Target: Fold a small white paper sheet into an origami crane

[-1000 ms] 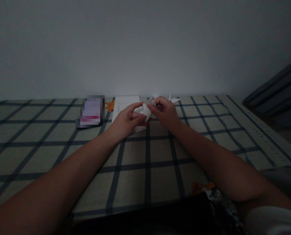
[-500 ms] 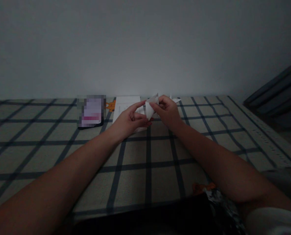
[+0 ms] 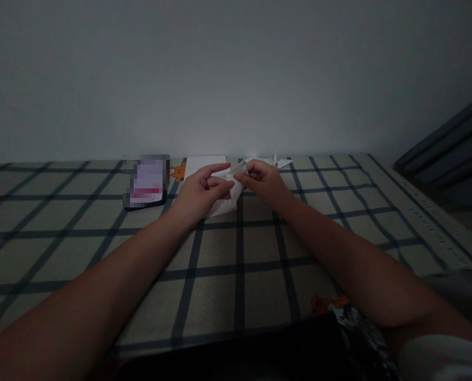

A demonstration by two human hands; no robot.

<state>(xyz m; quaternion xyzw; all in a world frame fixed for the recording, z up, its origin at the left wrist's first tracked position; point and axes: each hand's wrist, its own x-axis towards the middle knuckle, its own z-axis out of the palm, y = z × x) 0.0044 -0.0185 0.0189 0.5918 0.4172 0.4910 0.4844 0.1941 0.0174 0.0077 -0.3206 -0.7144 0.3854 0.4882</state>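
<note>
My right hand pinches a folded piece of white paper between thumb and fingers, a little above the cloth. At its left edge is my left hand, with the thumb and bent fingers closed at the paper and the index finger stretched out above it. How firmly the left fingertips grip is hard to see in the dim light. More white paper shows under the left hand. Behind the right hand lies a white folded paper shape with pointed ends.
A phone with a lit, blurred screen is on the left. Beside it sit an orange bear-shaped figure and a white printed sheet. A checked cloth covers the surface up to the wall. Dark folded fabric hangs at right.
Both hands have moved slightly left and down with the folded paper. The left index finger has lifted clear of the paper's top, and more of the pointed paper shape behind shows.
</note>
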